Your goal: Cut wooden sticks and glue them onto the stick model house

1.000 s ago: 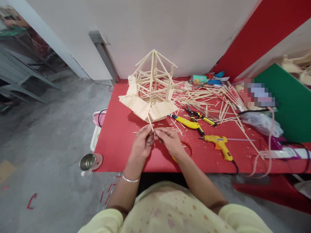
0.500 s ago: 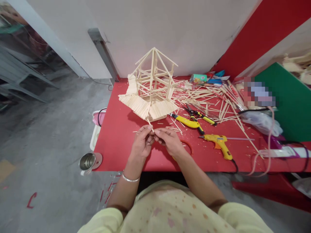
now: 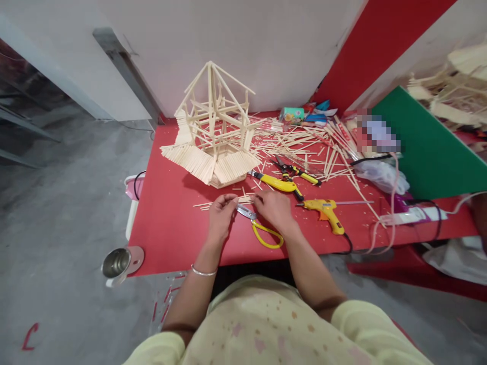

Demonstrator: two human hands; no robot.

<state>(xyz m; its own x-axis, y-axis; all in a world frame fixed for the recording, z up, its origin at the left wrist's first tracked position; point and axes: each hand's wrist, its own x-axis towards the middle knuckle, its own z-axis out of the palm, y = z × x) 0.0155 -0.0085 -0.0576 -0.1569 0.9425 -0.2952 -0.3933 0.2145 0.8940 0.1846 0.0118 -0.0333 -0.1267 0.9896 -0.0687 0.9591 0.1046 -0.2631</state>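
My left hand (image 3: 222, 215) is low over the table, thumb and fingers pinched together at the tip of the scissors (image 3: 247, 212); what is in the pinch is too small to make out. Those scissors have yellow handles and lie on the red tabletop between my hands. My right hand (image 3: 274, 209) is just right of the blades, its fingers bent down over some short wooden sticks (image 3: 245, 199). Whether it grips one is hidden. Beyond my hands stands a model pavilion (image 3: 213, 147) of pale thin sticks, with an open roof frame and slatted lower eaves.
A yellow utility knife (image 3: 277, 183), pruning shears (image 3: 299, 172) and a yellow glue gun (image 3: 323, 209) lie to the right. Loose sticks (image 3: 297, 142) cover the back. A green board (image 3: 426, 147) leans at far right. A metal cup (image 3: 117, 262) is off the front left corner.
My hands have moved apart from where they met over a small stick piece, the right one shifting right. The scissors, mostly covered before, now show between them. The view has shifted.
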